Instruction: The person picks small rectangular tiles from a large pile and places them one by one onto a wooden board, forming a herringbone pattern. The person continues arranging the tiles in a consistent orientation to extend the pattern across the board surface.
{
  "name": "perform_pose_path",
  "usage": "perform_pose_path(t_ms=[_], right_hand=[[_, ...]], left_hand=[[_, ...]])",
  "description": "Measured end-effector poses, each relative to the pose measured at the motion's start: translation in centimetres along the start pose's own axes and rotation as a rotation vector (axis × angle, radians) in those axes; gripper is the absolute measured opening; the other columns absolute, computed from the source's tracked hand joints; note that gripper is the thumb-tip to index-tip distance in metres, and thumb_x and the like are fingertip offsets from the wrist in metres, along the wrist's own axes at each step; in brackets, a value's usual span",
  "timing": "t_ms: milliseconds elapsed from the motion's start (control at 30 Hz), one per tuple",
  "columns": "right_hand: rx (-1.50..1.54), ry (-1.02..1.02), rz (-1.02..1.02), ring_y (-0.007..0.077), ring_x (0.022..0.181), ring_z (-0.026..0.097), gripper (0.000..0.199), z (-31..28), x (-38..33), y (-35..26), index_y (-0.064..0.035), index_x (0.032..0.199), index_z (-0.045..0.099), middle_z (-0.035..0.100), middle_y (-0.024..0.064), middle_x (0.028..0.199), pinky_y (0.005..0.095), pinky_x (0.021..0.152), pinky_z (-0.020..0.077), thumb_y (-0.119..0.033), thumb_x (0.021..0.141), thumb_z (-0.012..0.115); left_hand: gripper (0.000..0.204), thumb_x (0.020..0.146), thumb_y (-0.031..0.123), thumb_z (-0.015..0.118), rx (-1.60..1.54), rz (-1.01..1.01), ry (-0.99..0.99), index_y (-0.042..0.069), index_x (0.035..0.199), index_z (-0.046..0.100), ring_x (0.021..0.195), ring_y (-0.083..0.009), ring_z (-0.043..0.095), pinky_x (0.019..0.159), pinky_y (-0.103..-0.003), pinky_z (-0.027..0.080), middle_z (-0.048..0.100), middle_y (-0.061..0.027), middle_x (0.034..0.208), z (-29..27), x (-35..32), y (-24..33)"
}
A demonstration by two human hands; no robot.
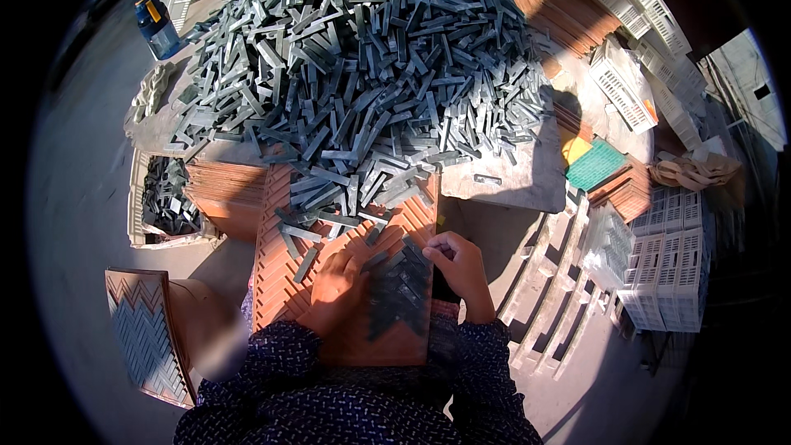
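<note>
An orange herringbone mould tray [284, 280] lies in front of me, partly filled with grey stone strips [400, 292] set in a zigzag. My left hand [336, 290] rests flat on the tray beside the laid strips, fingers spread, holding nothing. My right hand [460, 264] pinches a grey strip at the tray's right edge. A large heap of loose grey strips [362, 58] covers the table beyond and spills onto the tray's far end.
A filled herringbone tray [144, 338] leans at lower left. A white crate with strips [165, 198] sits left. Stacked orange trays [564, 12], white plastic crates [667, 264], a green mat [595, 165] and a blue bottle [156, 25] surround the table.
</note>
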State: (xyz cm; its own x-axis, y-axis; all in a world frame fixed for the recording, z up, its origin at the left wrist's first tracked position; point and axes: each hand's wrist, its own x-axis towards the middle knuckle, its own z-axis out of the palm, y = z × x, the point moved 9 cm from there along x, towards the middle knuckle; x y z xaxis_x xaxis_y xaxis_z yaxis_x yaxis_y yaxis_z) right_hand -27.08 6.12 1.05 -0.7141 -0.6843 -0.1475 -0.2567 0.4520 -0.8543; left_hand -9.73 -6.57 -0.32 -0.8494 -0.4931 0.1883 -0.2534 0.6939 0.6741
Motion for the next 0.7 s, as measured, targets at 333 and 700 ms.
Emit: perform_pose_path(t_ms=[333,700], right_hand=[[-0.007,0.042,-0.066,0.0162,0.071,0.063,0.014,1.2,-2.9,0.1,0.0005,0.091,0.065,0.066,0.0099,0.079,0.0278,0.065,0.0494,-0.009,0.081,0.069],[-0.047,0.093,-0.219,0.0283,0.073,0.064,0.012,1.4,-3.0,-2.7,-0.0004,0.09,0.063,0.065,0.0154,0.084,0.0319,0.065,0.0496,-0.005,0.08,0.067]], left_hand=[[0.022,0.081,0.008,0.064,-0.025,0.023,-0.051,0.003,0.102,0.061,0.092,-0.0347,0.059,0.077,-0.041,0.05,0.059,-0.0154,0.099,-0.2,1.3,1.7],[0.016,0.084,0.008,0.06,-0.17,-0.008,-0.037,0.005,0.099,0.062,0.085,-0.0357,0.062,0.071,-0.041,0.052,0.063,-0.0141,0.095,0.1,2.0,0.9]])
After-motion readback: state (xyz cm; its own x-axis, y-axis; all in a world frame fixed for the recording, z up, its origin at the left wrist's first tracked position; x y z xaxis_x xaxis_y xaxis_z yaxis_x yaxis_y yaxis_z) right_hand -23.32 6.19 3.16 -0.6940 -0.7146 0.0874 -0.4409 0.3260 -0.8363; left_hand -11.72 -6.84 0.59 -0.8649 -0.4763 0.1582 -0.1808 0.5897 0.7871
